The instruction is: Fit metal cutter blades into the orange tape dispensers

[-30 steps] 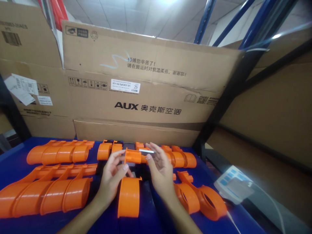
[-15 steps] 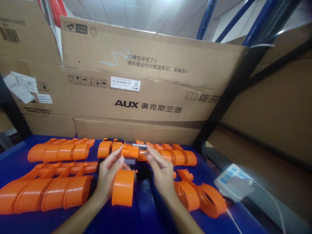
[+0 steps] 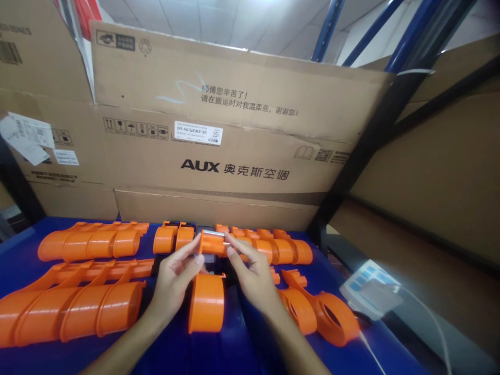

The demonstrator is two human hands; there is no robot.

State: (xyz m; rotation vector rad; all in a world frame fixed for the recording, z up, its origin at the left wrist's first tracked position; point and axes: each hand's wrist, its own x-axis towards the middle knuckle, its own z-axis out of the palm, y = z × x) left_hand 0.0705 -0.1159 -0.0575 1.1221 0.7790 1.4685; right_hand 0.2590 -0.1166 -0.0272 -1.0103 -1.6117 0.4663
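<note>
In the middle of the head view my left hand (image 3: 177,273) pinches the left side of an orange plastic tape dispenser (image 3: 207,304), whose broad ring hangs below my fingers. A silvery toothed blade (image 3: 213,234) lies along the top of the dispenser's head. The thumb and index finger of my right hand (image 3: 252,271) close on the blade's right end, at the edge of the head. My fingertips partly hide where blade and plastic meet.
Rows of orange dispensers lie to the left (image 3: 82,312) and right (image 3: 338,317) on the blue table surface (image 3: 164,354). Two with dark tops stand behind my hands. A white box with a cable (image 3: 371,289) sits at right. Large cardboard (image 3: 234,130) rises behind.
The toothed blade, earlier held out to the right of the dispenser's head, now lies over it. My right hand has come left, closer to my left hand, and the dispenser has shifted slightly right.
</note>
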